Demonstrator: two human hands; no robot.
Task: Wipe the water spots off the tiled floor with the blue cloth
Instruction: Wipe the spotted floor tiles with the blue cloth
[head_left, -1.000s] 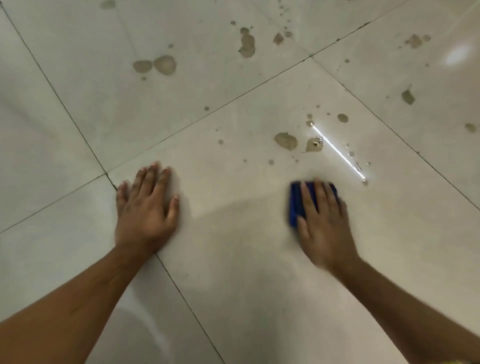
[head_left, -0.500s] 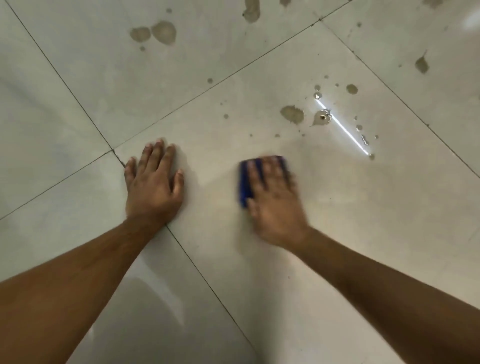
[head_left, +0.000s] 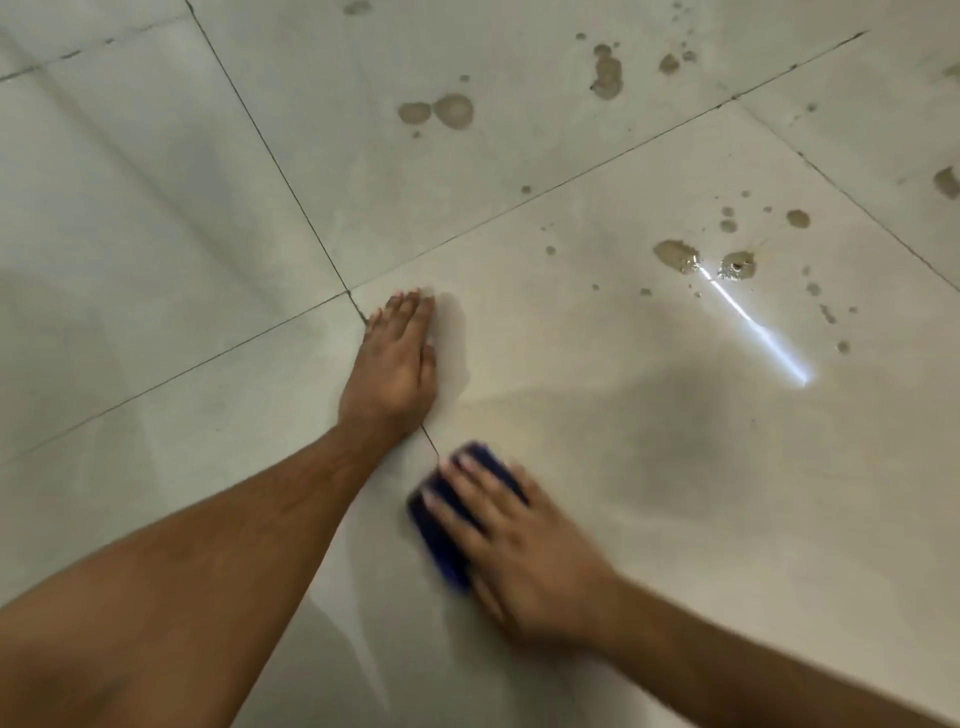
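Since the earlier frames the right hand (head_left: 524, 551) has swept the blue cloth (head_left: 447, 525) leftward and toward the body, from near the bright streak of light to a spot just beside the left wrist. Its grip is flat rather than pinching: fingers spread and laid over the cloth, pressing it to the tiled floor (head_left: 675, 493) (motion blur hides any finer detail). The cloth peeks out beyond the fingertips on the left side, close to the grout line. The left hand (head_left: 397, 358) is planted palm-down with fingers together, holding nothing. The stretch around the cloth looks clear of drops, so this pass seems done; the water spots (head_left: 675, 254) lie well apart, up and right, untouched.
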